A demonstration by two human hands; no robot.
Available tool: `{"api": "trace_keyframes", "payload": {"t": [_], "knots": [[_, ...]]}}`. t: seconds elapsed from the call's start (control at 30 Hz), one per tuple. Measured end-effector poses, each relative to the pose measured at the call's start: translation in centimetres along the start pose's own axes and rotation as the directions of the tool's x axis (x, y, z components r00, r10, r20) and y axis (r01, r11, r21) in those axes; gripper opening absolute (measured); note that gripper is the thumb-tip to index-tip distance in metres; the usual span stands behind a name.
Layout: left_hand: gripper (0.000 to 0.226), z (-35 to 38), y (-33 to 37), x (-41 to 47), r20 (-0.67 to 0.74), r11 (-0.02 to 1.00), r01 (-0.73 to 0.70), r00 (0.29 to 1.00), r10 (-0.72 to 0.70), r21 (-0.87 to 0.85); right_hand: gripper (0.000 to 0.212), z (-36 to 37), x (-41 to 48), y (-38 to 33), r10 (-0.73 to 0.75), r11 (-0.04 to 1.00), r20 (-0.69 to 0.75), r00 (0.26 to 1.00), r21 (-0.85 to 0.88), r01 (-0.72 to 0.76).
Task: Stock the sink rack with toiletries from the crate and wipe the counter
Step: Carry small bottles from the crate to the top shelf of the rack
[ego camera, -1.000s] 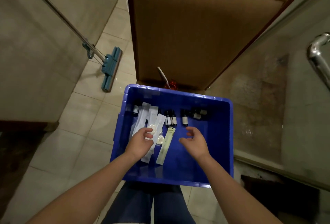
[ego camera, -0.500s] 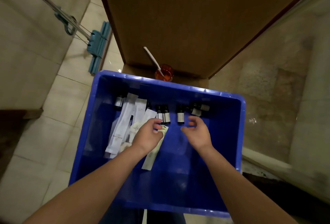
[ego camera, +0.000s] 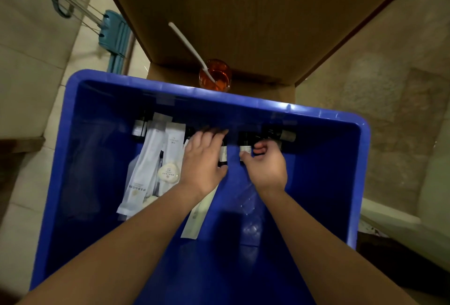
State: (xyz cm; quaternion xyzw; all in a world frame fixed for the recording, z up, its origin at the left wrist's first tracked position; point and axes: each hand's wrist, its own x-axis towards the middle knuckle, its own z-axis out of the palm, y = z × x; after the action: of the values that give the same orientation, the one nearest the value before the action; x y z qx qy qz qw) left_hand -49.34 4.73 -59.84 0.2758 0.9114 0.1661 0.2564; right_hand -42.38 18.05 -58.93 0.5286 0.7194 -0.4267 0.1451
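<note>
Stocking looks barely begun: inside the blue plastic crate (ego camera: 316,113), the left hand (ego camera: 203,161) lies flat over small dark bottles (ego camera: 287,135); the right hand (ego camera: 266,170) curls beside them, grip unclear.

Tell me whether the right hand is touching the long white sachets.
Apart. The head view shows the right hand by the small dark bottles, with the left hand lying between it and the long white sachets.

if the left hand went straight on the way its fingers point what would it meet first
Most likely the small dark bottles lined along the far wall of the crate. The left hand has straight fingers nearly on them, though blur hides depth.
</note>
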Motion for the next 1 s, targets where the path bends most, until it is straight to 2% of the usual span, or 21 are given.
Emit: {"api": "trace_keyframes", "payload": {"t": [0.13,0.27,0.57,0.9,1.0], "knots": [[0.088,0.9,-0.5,0.3,-0.019,0.998,-0.025,0.999,0.026,0.061,0.029,0.5,0.3,0.0,-0.015,0.996,-0.028,0.999,-0.084,0.013],[0.092,1.3,-0.7,0.4,-0.015,0.993,-0.042,0.999,0.044,0.114,0.032,1.0,0.5,0.2,-0.009,0.996,-0.039,0.999,-0.087,0.006],[0.08,1.9,-0.3,0.9,-0.081,0.98,-0.055,0.994,0.072,0.193,0.028,0.9,0.5,0.9,-0.065,0.994,-0.04,0.997,-0.091,0.061],[0.054,2.0,0.9,0.9,-0.073,0.958,-0.052,0.995,0.075,0.283,0.04,0.1,-0.3,2.2,-0.055,0.988,-0.034,0.998,0.142,0.059],[0.058,2.0,1.4,0.8,-0.087,0.953,-0.05,0.993,0.079,0.299,0.043,-0.1,-0.8,2.4,-0.034,0.974,-0.024,0.999,0.223,0.039]]}}
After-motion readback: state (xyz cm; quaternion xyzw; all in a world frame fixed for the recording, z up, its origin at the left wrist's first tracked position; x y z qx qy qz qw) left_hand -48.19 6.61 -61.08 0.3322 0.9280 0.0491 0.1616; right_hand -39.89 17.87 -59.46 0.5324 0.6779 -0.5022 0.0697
